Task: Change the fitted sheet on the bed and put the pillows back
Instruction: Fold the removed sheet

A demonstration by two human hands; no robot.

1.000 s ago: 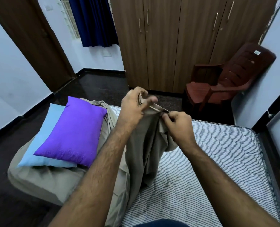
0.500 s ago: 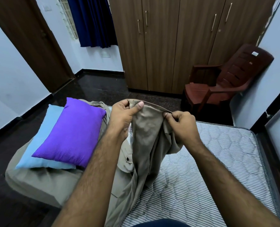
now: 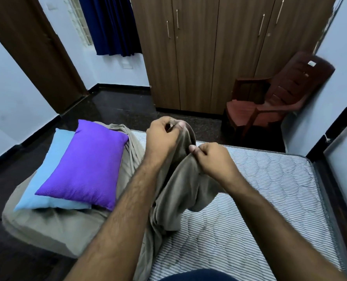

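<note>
Up front, both hands hold the sheet (image 3: 180,185) above the mattress (image 3: 259,199). The left hand (image 3: 162,136) pinches the cloth's upper edge between thumb and curled fingers, its grip clenched on the fabric; the right hand (image 3: 211,159), just beside and a little lower, has its grip clenched on a bunched fold of the same sheet. From the two hands the taupe cloth hangs in a long gathered column, its long axis running downward and toward the camera, the lower end pooling on the striped mattress and trailing along the left arm. More of the sheet lies spread to the left, draped over the mattress's left side and hanging toward the dark floor (image 3: 117,110). On that part rest two pillows: a purple pillow (image 3: 85,165) lying on a blue pillow (image 3: 46,173), both with their long axes running diagonally from near left to far right. Beyond stand a wardrobe (image 3: 209,53) and a brown chair (image 3: 274,98).
</note>
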